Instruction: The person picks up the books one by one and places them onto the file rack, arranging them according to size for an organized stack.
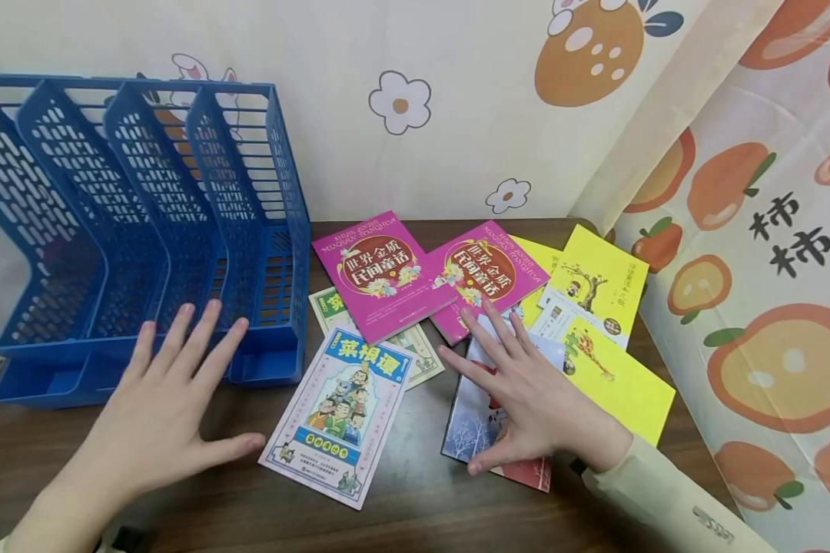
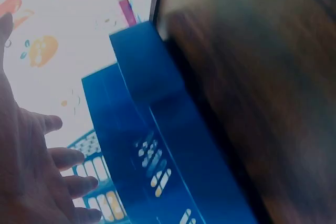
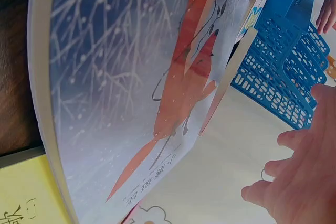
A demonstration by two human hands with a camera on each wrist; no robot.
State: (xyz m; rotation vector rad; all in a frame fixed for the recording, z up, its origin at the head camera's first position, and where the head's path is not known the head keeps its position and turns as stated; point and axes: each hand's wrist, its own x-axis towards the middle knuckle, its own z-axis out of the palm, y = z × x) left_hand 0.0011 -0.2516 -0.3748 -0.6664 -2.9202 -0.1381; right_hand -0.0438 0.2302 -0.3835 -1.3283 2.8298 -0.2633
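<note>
My left hand (image 1: 169, 403), fingers spread and holding nothing, hovers in front of a blue file rack (image 1: 270, 349) with upright dividers. To its right lies a pale booklet (image 1: 346, 418) with cartoon figures and a blue title band. My right hand (image 1: 526, 395) is also spread, over a wintry blue-grey book (image 1: 466, 418), partly hiding it. In the right wrist view, the cover of this snowy book (image 3: 121, 93) shows a red fox among white branches. The left wrist view has the left hand (image 2: 31, 171) beside the rack (image 2: 147, 66), fingers apart.
Two magenta books (image 1: 387, 296) overlap at the back middle, partly covering a green-and-cream booklet (image 1: 425, 357). Several yellow books (image 1: 636, 392) are piled at the right. A patterned cloth (image 1: 456, 169) hangs behind the dark wooden table (image 1: 401, 514) and another along its right side.
</note>
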